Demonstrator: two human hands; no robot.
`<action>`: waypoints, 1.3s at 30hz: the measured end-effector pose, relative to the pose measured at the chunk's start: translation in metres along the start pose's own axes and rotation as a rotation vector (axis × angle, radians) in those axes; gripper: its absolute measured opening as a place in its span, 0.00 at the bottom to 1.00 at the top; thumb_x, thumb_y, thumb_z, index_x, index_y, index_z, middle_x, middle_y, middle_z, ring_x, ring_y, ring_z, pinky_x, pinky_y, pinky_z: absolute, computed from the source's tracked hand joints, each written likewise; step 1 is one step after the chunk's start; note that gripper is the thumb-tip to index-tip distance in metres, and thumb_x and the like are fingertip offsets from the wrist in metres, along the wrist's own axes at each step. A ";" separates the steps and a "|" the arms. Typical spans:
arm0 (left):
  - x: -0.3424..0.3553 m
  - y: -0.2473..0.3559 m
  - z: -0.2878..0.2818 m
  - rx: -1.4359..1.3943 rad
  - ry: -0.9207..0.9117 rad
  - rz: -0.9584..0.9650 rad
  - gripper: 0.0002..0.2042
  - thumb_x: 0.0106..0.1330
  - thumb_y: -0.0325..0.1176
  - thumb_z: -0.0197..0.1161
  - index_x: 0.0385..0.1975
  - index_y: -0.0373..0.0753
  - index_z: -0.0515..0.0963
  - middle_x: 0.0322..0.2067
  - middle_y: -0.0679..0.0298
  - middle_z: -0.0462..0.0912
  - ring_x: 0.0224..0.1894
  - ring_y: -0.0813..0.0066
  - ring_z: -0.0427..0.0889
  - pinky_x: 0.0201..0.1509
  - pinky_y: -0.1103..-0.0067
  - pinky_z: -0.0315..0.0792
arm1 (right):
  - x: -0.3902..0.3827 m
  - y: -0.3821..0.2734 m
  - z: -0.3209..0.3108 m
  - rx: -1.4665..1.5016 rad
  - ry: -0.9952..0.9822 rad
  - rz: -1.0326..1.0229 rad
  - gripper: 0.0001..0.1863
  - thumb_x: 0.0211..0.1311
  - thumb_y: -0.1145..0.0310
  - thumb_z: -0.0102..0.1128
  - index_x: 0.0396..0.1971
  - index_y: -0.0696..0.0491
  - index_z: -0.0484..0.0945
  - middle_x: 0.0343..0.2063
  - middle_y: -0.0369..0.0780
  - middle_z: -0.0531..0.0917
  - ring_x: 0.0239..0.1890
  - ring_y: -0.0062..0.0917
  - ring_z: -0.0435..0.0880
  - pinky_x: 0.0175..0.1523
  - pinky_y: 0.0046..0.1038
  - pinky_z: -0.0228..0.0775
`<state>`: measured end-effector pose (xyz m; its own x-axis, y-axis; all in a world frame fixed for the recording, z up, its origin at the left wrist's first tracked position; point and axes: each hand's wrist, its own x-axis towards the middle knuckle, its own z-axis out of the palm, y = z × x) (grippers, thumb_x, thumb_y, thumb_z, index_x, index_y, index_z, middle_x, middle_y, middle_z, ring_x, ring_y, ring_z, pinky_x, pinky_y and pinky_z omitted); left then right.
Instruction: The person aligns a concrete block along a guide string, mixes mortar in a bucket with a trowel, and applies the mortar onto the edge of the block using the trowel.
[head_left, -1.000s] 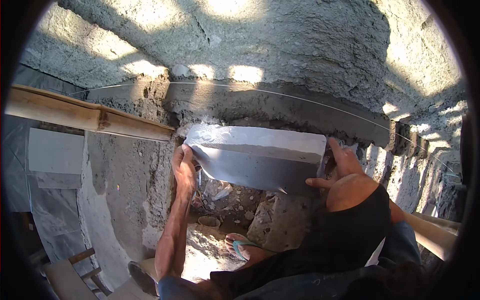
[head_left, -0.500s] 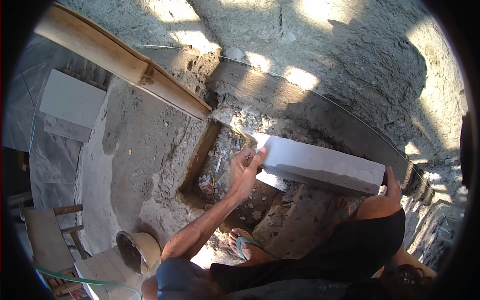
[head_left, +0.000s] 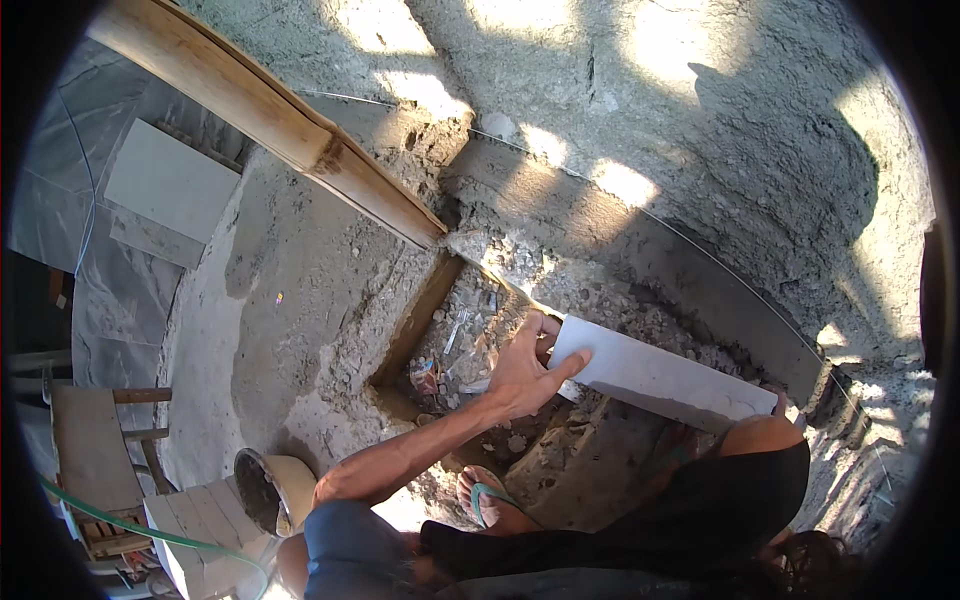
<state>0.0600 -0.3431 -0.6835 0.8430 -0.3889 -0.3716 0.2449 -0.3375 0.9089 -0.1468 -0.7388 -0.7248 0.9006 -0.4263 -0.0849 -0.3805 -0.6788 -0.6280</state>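
Observation:
A long, pale grey block (head_left: 660, 372) with a darker, damp-looking lower edge lies in both my hands, slanting down to the right over the shallow pit. My left hand (head_left: 530, 368) grips its left end, the thumb on the face and the fingers curled round behind. At the far right end, my right hand (head_left: 787, 403) holds the block's edge; much of this hand is hidden behind my knee (head_left: 762, 435). Beneath the block is the pit's rubble-strewn floor (head_left: 470, 335). Whether the block touches the ground there, I cannot tell.
A bamboo pole (head_left: 300, 140) slants in from the upper left to the pit's corner. A taut string (head_left: 715, 262) runs along the rough wall's foot. Lower left are a bucket (head_left: 290, 488), stacked blocks (head_left: 205, 525), a wooden seat (head_left: 95, 440) and a green hose (head_left: 125, 522).
The block has come slightly closer to me and tipped, so less of its darker side shows. Both hands have kept hold, and my left has shifted with its end. The whole view has moved slightly.

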 end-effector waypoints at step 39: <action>0.039 0.037 -0.010 1.142 -0.349 0.677 0.41 0.42 0.41 0.78 0.57 0.32 0.66 0.44 0.45 0.76 0.49 0.43 0.74 0.54 0.57 0.71 | -0.034 0.006 0.003 -0.066 0.076 -0.186 0.48 0.47 0.72 0.71 0.70 0.52 0.57 0.56 0.53 0.79 0.57 0.49 0.79 0.60 0.44 0.72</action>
<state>0.1065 -0.3624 -0.6625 0.4339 -0.8949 -0.1044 -0.8325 -0.4425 0.3333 -0.1790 -0.7271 -0.7281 0.9393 -0.3317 0.0880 -0.2239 -0.7866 -0.5754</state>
